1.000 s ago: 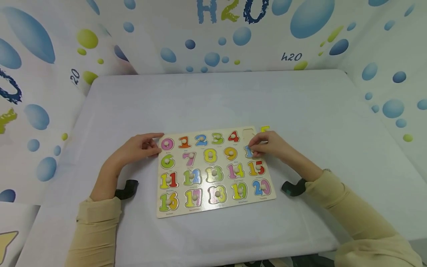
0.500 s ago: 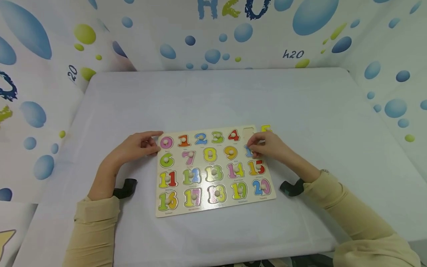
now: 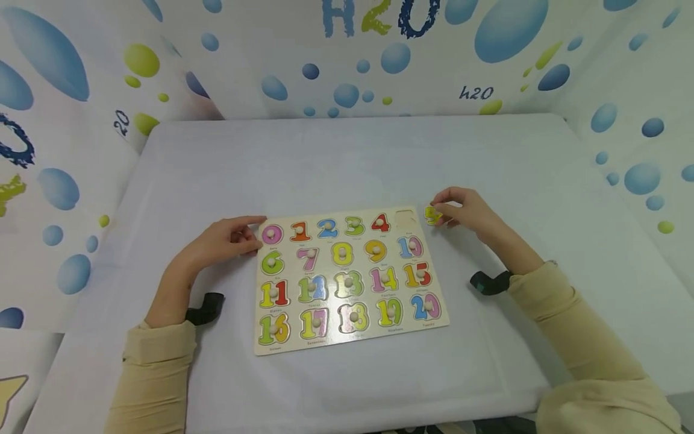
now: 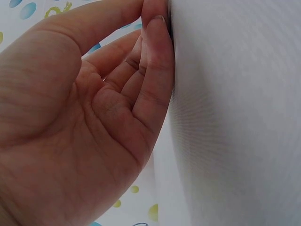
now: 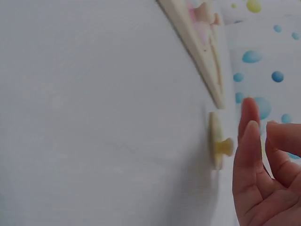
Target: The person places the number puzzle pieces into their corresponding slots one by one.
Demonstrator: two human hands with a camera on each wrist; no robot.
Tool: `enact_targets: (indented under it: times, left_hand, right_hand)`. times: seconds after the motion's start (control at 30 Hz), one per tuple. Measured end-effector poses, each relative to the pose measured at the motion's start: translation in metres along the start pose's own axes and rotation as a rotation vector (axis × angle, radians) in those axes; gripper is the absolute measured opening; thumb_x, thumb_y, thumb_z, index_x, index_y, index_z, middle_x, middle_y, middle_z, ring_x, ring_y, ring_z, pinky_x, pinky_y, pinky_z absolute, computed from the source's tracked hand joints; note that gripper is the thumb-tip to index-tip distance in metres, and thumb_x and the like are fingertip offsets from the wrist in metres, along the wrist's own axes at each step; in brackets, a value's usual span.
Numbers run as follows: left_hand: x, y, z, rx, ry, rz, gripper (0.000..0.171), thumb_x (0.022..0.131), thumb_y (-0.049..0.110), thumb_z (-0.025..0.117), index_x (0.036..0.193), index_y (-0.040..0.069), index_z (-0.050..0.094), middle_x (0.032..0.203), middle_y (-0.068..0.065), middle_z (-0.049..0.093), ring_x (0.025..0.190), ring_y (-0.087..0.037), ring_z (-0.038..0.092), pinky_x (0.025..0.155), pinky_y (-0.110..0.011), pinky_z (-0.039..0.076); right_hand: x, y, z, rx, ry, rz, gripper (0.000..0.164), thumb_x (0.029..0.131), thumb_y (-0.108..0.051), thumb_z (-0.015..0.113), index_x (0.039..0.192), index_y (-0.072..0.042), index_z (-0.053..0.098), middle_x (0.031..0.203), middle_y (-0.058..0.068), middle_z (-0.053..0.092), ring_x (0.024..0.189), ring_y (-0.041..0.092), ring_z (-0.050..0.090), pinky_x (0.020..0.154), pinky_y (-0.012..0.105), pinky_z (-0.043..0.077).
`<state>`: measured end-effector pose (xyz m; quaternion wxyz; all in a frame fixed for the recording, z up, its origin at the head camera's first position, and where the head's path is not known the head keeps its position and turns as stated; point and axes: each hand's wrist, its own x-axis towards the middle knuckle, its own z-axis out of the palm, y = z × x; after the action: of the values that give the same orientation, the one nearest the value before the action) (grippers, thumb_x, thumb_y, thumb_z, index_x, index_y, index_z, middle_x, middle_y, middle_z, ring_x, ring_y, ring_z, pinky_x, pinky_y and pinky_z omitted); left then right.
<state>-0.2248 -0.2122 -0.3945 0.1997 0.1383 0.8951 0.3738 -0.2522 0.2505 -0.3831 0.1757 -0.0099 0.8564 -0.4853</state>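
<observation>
A wooden number puzzle board point(image 3: 325, 301) lies on the white table, its numbered pieces fitted with small knobs. My left hand point(image 3: 225, 238) rests at the board's upper left corner, index fingertip and thumb touching the edge. Just off the upper right corner lies a yellow number 5 puzzle piece point(image 3: 431, 215). Over it is my right hand point(image 3: 468, 211), fingers slightly bent. In the right wrist view, the fingers point(image 5: 247, 155) are spread apart beside the piece's yellow knob point(image 5: 226, 147), with a gap between them and it. A bare recess point(image 3: 405, 218) shows after the red 4 point(image 3: 381, 223).
White cloth covers the table point(image 3: 336, 163). A printed backdrop point(image 3: 347, 60) with blue and green drops stands behind and at the sides. Black wrist-worn devices sit under both wrists, the left device point(image 3: 206, 308) and the right device point(image 3: 490, 283).
My right hand has left the blue-and-pink 10 at the board's right side and moved up and right to the yellow 5. The 10 is now uncovered. My left hand stays at the corner.
</observation>
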Motion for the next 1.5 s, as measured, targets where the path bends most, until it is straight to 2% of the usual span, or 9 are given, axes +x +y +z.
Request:
enact_targets:
  times: [0.13,0.23,0.4,0.53,0.7,0.93,1.33,1.5]
  left_hand:
    - [0.0,-0.001,0.001,-0.005,0.0,-0.002,0.053,0.088,0.014,0.066,0.135,0.0,0.047,0.089,-0.01,0.052,0.076,-0.022,0.051,0.064,-0.03,0.041]
    - [0.0,-0.002,0.002,-0.007,0.002,-0.002,0.053,0.088,0.015,0.066,0.135,0.0,0.047,0.089,-0.01,0.052,0.076,-0.022,0.051,0.064,-0.03,0.041]
    - [-0.001,-0.002,0.001,-0.006,0.004,-0.003,0.053,0.088,0.014,0.066,0.135,0.0,0.047,0.089,-0.01,0.053,0.075,-0.022,0.051,0.063,-0.03,0.041]
    - [0.0,-0.002,0.001,-0.012,0.0,-0.002,0.053,0.088,0.015,0.066,0.135,0.0,0.047,0.089,-0.01,0.053,0.074,-0.022,0.051,0.063,-0.03,0.041]
    - [0.0,-0.003,0.001,-0.008,0.003,-0.001,0.053,0.087,0.014,0.066,0.135,-0.001,0.047,0.089,-0.01,0.053,0.074,-0.022,0.051,0.063,-0.03,0.041]
    - [0.0,-0.004,0.001,-0.011,0.001,-0.002,0.053,0.088,0.014,0.066,0.135,0.0,0.046,0.089,-0.01,0.053,0.074,-0.023,0.05,0.063,-0.029,0.041]
    - [0.0,0.0,0.0,0.0,0.006,0.003,0.052,0.088,0.011,0.065,0.135,0.0,0.047,0.088,-0.011,0.053,0.074,-0.023,0.05,0.061,-0.028,0.04]
    - [0.0,0.0,0.001,0.0,0.006,-0.012,0.052,0.088,0.012,0.065,0.135,0.0,0.047,0.088,-0.011,0.052,0.074,-0.023,0.049,0.062,-0.029,0.04]
  right_hand:
    - [0.005,0.009,0.001,0.113,-0.009,0.07,0.025,0.096,-0.011,0.053,0.113,0.007,0.049,0.114,0.021,0.051,0.076,0.013,0.06,0.071,0.022,0.049]
    - [0.009,0.013,0.003,0.166,0.017,0.08,0.024,0.095,-0.008,0.054,0.112,0.009,0.049,0.106,0.019,0.052,0.075,0.01,0.061,0.072,0.022,0.049]
    - [0.013,0.015,0.007,0.2,0.063,0.086,0.023,0.094,-0.006,0.056,0.109,0.011,0.05,0.098,0.016,0.054,0.072,0.008,0.063,0.071,0.021,0.049]
    - [0.012,0.012,0.008,0.224,0.069,0.103,0.026,0.093,-0.007,0.058,0.111,0.011,0.051,0.1,0.016,0.056,0.073,0.008,0.063,0.072,0.021,0.049]
    - [0.012,-0.004,0.018,0.196,0.036,0.068,0.026,0.092,-0.008,0.059,0.11,0.01,0.053,0.106,0.018,0.054,0.075,0.01,0.063,0.073,0.022,0.049]
    - [0.019,-0.015,0.04,0.145,-0.031,0.008,0.018,0.092,-0.006,0.059,0.103,0.008,0.057,0.1,0.017,0.056,0.072,0.013,0.063,0.072,0.022,0.049]
    - [0.015,-0.016,0.048,0.06,-0.003,0.029,0.017,0.093,-0.008,0.059,0.102,0.006,0.058,0.099,0.016,0.056,0.072,0.015,0.062,0.071,0.02,0.048]
    - [0.016,-0.016,0.049,0.061,-0.002,0.029,0.017,0.092,-0.009,0.059,0.102,0.005,0.058,0.099,0.016,0.056,0.074,0.017,0.062,0.07,0.021,0.048]
